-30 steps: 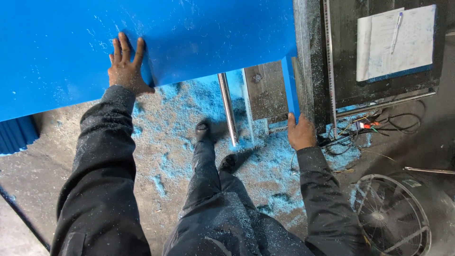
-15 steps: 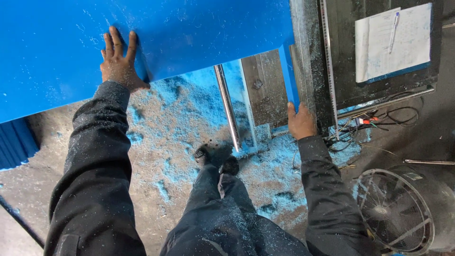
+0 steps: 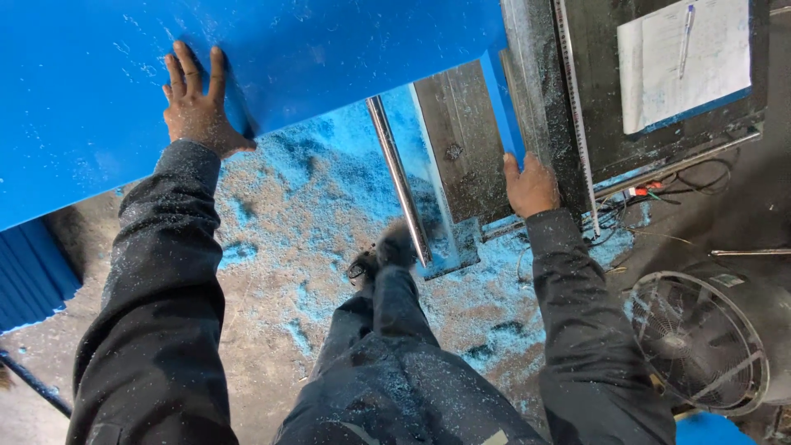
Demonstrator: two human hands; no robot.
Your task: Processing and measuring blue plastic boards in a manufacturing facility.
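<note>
1. Left arm: extended forward, dark sleeve; left hand [image 3: 195, 103] flat, palm down, fingers together.
2. Right arm: extended forward; right hand [image 3: 530, 185] curled, knuckles up, gripping.

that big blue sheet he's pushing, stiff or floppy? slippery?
Probably stiff: the blue sheet keeps a straight edge though only the left hand lies flat on top and the right hand holds its corner. Probably heavy, being so large. Blue dust on it may make it slippery.
</note>
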